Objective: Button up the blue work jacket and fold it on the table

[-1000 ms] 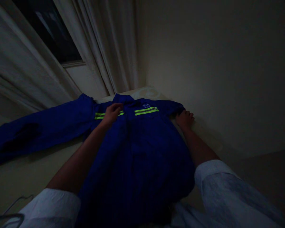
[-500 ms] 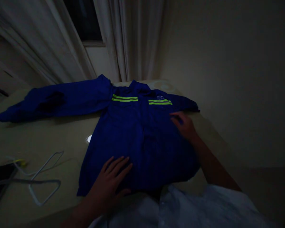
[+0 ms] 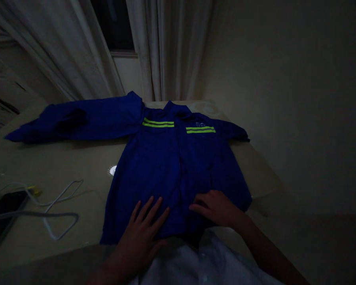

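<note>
Here, the left hand point(image 3: 144, 233) lies flat on the jacket point(image 3: 154, 166) near its hem, fingers spread; the right hand point(image 3: 215, 206) curls over the lower front, and whether it pinches cloth I cannot tell. The jacket lies front up on the table point(image 3: 89, 162), one sleeve point(image 3: 106, 118) stretched leftward. Left of it, a cable point(image 3: 61, 215) crosses a phone point(image 3: 9, 204); curtains point(image 3: 178, 47) hang behind.

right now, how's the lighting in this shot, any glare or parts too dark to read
Head view: dim overall, the blue jacket dark enough to hide many folds, its lime stripes standing out; head view: one small white spot on the tabletop by the jacket's edge, possibly lamp glare; head view: left hand and right hand dim but readable.
</note>
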A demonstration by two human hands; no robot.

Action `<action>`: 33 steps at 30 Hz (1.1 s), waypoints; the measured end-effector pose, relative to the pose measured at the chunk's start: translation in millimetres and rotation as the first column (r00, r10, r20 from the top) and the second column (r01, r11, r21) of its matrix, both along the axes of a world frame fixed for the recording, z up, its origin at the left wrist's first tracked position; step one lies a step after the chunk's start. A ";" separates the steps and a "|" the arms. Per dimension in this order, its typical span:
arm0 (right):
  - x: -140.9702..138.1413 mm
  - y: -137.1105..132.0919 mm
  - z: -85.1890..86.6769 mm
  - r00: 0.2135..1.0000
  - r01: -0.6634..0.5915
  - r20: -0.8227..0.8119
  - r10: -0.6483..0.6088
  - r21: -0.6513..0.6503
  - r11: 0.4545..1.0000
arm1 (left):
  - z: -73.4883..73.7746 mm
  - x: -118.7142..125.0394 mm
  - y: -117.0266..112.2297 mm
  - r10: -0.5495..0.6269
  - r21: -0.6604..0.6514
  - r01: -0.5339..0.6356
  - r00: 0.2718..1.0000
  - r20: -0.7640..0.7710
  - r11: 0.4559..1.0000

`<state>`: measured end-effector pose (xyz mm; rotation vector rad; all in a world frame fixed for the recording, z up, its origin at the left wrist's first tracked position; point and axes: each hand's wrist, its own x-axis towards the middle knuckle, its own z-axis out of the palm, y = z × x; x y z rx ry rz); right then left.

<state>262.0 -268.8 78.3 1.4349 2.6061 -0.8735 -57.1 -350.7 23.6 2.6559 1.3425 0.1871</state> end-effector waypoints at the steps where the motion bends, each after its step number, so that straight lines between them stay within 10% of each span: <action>1: -0.8 6.1 4.5 0.999 0.047 0.015 -0.048 0.022 0.999 | 9.2 0.6 6.1 -0.015 -0.025 0.015 1.000 0.005 1.000; 7: -45.3 137.0 6.9 0.960 0.235 -0.231 -0.156 0.371 0.898 | 59.3 25.7 127.5 0.015 -0.085 -0.014 1.000 0.009 0.996; 15: -98.0 320.6 -37.7 0.867 0.494 -0.126 -0.482 0.341 0.800 | 16.1 65.7 302.7 0.255 -0.011 -0.255 0.967 0.020 0.967; 23: -81.5 345.4 -63.0 0.901 0.434 -0.185 -0.394 0.418 0.798 | -22.7 69.2 331.4 0.266 0.182 -0.287 0.955 0.132 0.940; 33: -73.3 312.3 -47.2 0.991 0.137 -0.074 -0.115 0.572 0.809 | -27.3 67.0 334.2 0.262 0.107 -0.276 0.956 0.129 0.955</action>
